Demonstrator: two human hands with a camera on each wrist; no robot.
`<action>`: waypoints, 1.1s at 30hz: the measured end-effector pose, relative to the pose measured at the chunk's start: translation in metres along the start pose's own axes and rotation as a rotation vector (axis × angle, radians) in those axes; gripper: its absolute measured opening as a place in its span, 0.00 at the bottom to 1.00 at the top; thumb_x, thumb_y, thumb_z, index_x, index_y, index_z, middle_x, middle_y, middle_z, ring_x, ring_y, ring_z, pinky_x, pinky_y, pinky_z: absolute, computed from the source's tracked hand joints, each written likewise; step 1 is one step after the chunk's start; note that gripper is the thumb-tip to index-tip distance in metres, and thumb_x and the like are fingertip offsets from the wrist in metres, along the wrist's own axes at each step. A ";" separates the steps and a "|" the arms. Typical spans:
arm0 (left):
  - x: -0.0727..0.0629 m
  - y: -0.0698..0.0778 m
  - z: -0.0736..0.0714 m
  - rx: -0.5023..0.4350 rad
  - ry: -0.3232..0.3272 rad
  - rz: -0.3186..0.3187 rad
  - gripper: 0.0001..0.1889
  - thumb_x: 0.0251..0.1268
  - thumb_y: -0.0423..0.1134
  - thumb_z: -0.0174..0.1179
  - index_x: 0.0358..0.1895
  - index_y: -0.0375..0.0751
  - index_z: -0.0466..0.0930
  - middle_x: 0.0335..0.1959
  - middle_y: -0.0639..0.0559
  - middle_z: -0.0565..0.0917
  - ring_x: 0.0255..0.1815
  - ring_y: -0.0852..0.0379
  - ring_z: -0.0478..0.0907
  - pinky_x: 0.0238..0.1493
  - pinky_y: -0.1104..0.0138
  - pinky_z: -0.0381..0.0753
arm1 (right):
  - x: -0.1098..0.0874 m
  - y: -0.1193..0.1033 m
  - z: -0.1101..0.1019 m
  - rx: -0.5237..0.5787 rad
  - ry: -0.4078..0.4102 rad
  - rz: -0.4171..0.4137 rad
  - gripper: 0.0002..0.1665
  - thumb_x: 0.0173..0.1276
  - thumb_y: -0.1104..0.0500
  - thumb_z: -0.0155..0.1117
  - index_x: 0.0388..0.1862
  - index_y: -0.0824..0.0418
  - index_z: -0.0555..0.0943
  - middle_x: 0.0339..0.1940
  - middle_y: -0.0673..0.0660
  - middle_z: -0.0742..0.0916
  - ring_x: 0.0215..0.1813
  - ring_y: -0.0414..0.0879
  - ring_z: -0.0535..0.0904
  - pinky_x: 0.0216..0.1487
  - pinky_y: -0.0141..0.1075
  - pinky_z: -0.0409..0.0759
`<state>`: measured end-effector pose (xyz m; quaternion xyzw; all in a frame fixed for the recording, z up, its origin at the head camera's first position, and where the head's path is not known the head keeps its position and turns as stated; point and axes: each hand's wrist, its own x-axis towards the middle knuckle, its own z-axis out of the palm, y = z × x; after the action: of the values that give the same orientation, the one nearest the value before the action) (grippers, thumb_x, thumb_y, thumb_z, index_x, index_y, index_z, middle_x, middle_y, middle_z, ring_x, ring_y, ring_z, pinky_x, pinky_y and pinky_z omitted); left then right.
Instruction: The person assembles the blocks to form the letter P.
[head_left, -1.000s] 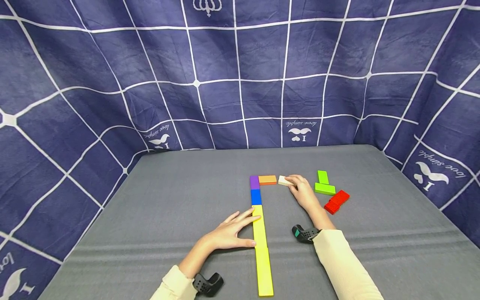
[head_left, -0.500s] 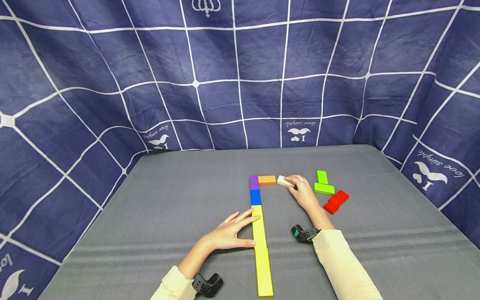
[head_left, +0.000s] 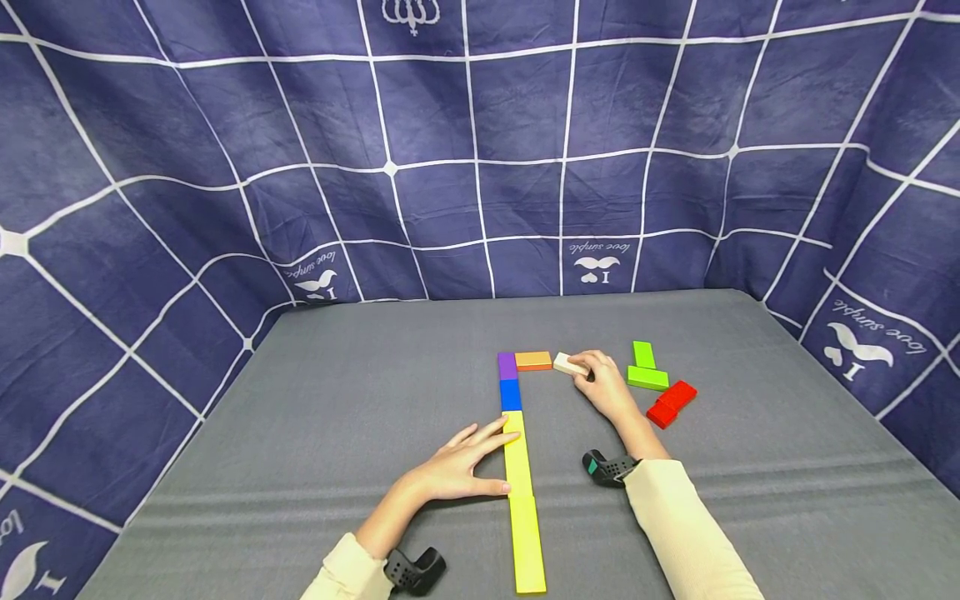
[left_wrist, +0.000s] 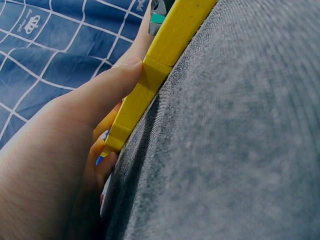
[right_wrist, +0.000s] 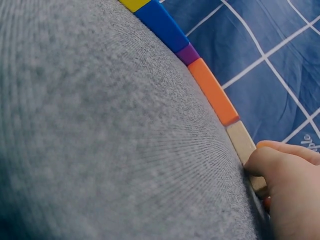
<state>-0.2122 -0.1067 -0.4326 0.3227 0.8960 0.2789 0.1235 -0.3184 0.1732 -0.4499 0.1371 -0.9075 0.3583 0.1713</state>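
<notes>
Gray and lightly creased, the surface runs beneath the right hand, which pinches the white block, with the orange block just left of its grip, while the left hand, fingers spread apart, touches the yellow blocks at its fingertips. A crooked push from the right hand could skew the orange block, and a slip of the left could break the line beside it. No container shows near either hand.

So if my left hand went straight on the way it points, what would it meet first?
Your left hand touches the yellow blocks, so those first; beyond, perhaps your right hand, though depth is unclear.
</notes>
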 end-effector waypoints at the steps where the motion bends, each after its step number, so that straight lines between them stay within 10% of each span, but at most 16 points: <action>1: 0.000 0.000 0.000 0.000 -0.001 -0.001 0.36 0.53 0.61 0.57 0.68 0.65 0.56 0.73 0.63 0.48 0.75 0.55 0.43 0.73 0.53 0.42 | 0.000 0.000 0.000 -0.002 0.000 0.000 0.17 0.56 0.66 0.60 0.47 0.65 0.79 0.49 0.64 0.80 0.52 0.59 0.72 0.54 0.51 0.70; 19: 0.001 0.000 -0.001 -0.004 -0.008 0.006 0.37 0.53 0.61 0.57 0.68 0.63 0.56 0.74 0.62 0.48 0.74 0.54 0.44 0.73 0.52 0.43 | 0.000 -0.002 -0.002 0.006 -0.008 0.051 0.16 0.60 0.61 0.57 0.48 0.62 0.79 0.50 0.62 0.78 0.54 0.58 0.70 0.55 0.51 0.69; 33: 0.002 -0.001 0.000 0.007 -0.003 -0.009 0.36 0.53 0.61 0.56 0.68 0.66 0.55 0.73 0.63 0.48 0.74 0.55 0.43 0.73 0.53 0.42 | -0.002 0.006 -0.036 -0.261 -0.045 0.119 0.17 0.60 0.58 0.55 0.47 0.61 0.79 0.46 0.62 0.82 0.51 0.57 0.75 0.52 0.52 0.67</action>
<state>-0.2140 -0.1060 -0.4334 0.3194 0.8982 0.2749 0.1249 -0.3112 0.2029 -0.4303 0.0675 -0.9565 0.2436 0.1458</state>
